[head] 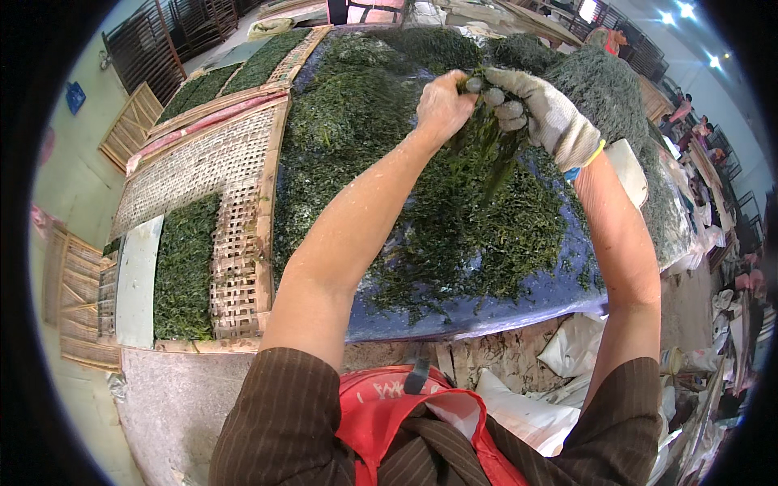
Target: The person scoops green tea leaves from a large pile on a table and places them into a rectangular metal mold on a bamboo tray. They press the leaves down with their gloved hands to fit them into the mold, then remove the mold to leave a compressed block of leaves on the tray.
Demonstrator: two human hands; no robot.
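Observation:
Shredded green seaweed (pixel 486 225) covers a table lined with blue plastic sheeting (pixel 413 319). Over its far part, my bare left hand (pixel 447 104) and my right hand (pixel 547 115), in a pale knitted glove, meet on one bunch of seaweed (pixel 501 158). Strands hang from between them. The fingers of my left hand are curled on the bunch's upper end, beside the gloved fingertips. To the left lies a woven bamboo tray (pixel 243 212), with a rectangular layer of seaweed (pixel 185 273) and a pale flat board (pixel 140 282) on it.
Another tray with seaweed layers (pixel 261 61) lies at the far left. A large seaweed heap (pixel 602 85) rises at the right, by a pale scoop-like piece (pixel 626 173). White sacks (pixel 529 413) lie below the table edge. A person (pixel 608 39) is beyond the heap; others are farther right.

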